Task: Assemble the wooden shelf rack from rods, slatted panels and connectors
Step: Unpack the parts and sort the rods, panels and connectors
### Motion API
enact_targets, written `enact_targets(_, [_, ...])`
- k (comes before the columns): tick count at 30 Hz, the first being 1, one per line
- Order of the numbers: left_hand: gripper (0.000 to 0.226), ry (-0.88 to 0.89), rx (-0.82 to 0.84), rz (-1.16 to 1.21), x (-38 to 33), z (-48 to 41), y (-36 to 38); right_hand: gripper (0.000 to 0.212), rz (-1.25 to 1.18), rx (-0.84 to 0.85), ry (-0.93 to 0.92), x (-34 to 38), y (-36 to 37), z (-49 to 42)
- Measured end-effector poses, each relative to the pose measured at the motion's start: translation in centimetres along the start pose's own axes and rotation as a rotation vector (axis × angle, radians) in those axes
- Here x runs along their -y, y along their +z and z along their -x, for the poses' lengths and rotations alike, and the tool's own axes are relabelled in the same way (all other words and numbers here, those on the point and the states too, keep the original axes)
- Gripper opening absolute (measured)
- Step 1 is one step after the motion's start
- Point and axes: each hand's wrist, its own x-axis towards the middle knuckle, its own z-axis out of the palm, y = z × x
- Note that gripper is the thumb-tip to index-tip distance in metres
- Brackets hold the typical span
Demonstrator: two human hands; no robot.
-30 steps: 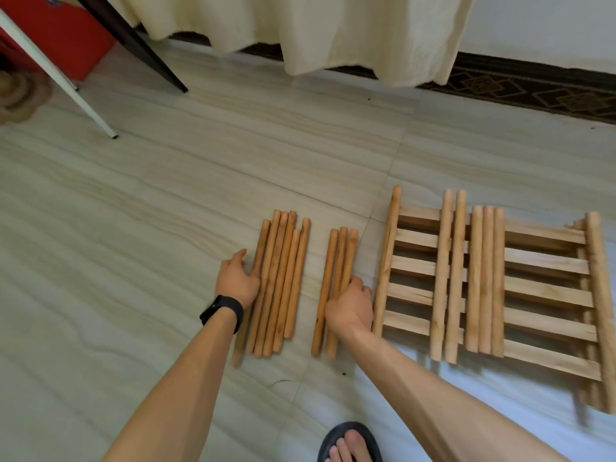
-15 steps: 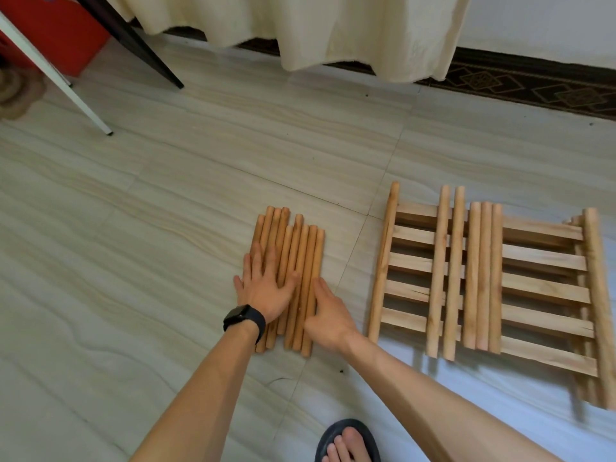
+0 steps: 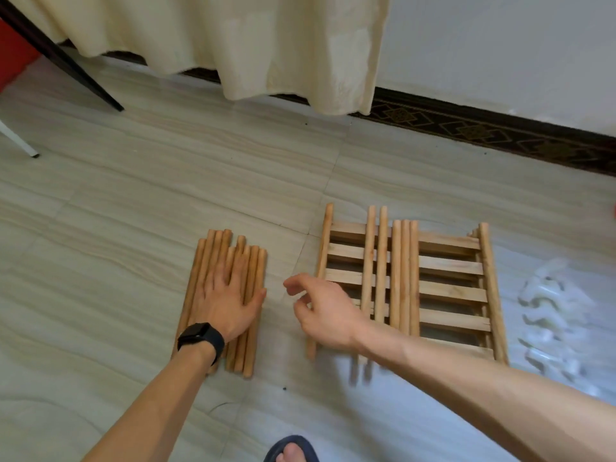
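My left hand (image 3: pixel 226 301) lies flat on the bundle of short rods (image 3: pixel 252 341), palm down, fingers straight and slightly spread, pressing them against the floor (image 3: pixel 133 211). The rods lie side by side, touching one another, pointing away from me, their far ends uneven. On that wrist sits a black watch (image 3: pixel 200 338); its face is dark.

My right hand (image 3: pixel 328 315) hangs just right of the bundle, over the near left corner of the slatted panels (image 3: pixel 450 265). Its fingers are loosely curled and hold nothing; the fingertips are blurred, and I cannot tell whether the hand touches the wood beneath it.

The panels lie flat on the floor, stacked, with their slats running left to right. Five longer rods (image 3: pixel 405 261) rest on top across the slats: two together, then three together. Another long rod (image 3: pixel 325 235) runs along the stack's left edge and one (image 3: pixel 488 278) along its right.

Well to the right of the panels, a heap of white connectors (image 3: pixel 546 315) sits on the floor, too blurred to make out singly.

Beyond it all, a cream curtain (image 3: pixel 233 45) hangs down to a dark skirting strip (image 3: pixel 500 131) with a diamond pattern. My toes in a dark sandal (image 3: pixel 293 450) show at the bottom edge.
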Motion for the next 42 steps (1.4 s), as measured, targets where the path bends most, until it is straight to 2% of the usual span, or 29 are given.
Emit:
enact_targets(3, [0.077,0.133,-0.097,0.11,-5.9,0.4,-0.4,0.038,0.106,-0.079,0.084,-4.6,-4.9,3.1])
enact_targets(7, [0.06,0.296,-0.055,0.114,-14.2,1.6,0.4,0.031,0.179,-0.315,0.327,-11.0,-8.8,6.0])
enact_targets(10, [0.054,0.289,0.044,0.093,-18.9,2.1,1.8,0.042,0.092,-0.453,0.5,-13.9,-8.9,6.5])
enact_targets(12, [0.051,0.209,0.084,0.123,-21.0,2.1,2.6,0.048,0.039,-0.451,0.552,-14.6,-8.6,6.2])
enact_targets(16, [0.059,0.054,0.111,0.29,-22.9,1.3,4.1,0.049,-0.035,-0.358,0.554,-14.6,-7.7,5.2])
enact_targets(20, [0.057,-0.02,0.191,0.315,-22.9,0.3,3.8,0.047,-0.354,-0.381,0.56,-15.5,-6.7,4.3])
enact_targets(25, [0.045,-0.03,0.235,0.252,-23.9,0.2,2.6,0.038,-0.47,-0.384,0.55,-16.0,-6.7,4.5])
enact_targets(35, [0.04,-0.064,0.227,0.231,-24.8,0.9,2.7,0.032,-0.441,-0.421,0.555,-16.4,-6.0,4.8])
enact_targets(42, [0.045,-0.027,0.29,0.433,-22.8,1.1,1.3,0.032,-0.401,-0.446,0.553,-15.8,-6.9,5.8])
